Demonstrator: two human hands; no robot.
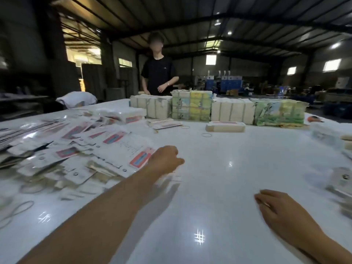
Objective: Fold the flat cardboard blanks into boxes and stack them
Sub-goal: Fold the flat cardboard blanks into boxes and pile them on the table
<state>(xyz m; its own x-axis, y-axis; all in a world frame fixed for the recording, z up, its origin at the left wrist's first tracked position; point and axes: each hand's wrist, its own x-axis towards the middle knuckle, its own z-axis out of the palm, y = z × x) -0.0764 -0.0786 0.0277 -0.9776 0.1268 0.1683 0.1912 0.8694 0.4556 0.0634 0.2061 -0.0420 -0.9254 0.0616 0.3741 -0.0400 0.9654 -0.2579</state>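
A loose heap of flat white cardboard blanks (80, 149) with pink labels covers the left of the white table (219, 187). My left hand (165, 159) reaches out to the right corner of the top blank (123, 149). Its fingers are curled over that blank's edge by the pink label, though motion blur hides the exact grip. My right hand (276, 206) lies low over the table at the near right, fingers relaxed and holding nothing. A small pile of folded flat boxes (225, 127) sits further back in the middle.
Tied bundles of blanks (219, 109) line the far edge, and a person in a black shirt (158, 75) stands behind them. Rubber bands (206, 135) lie on the table. More stacks and a tape roll (342, 178) sit at the right edge.
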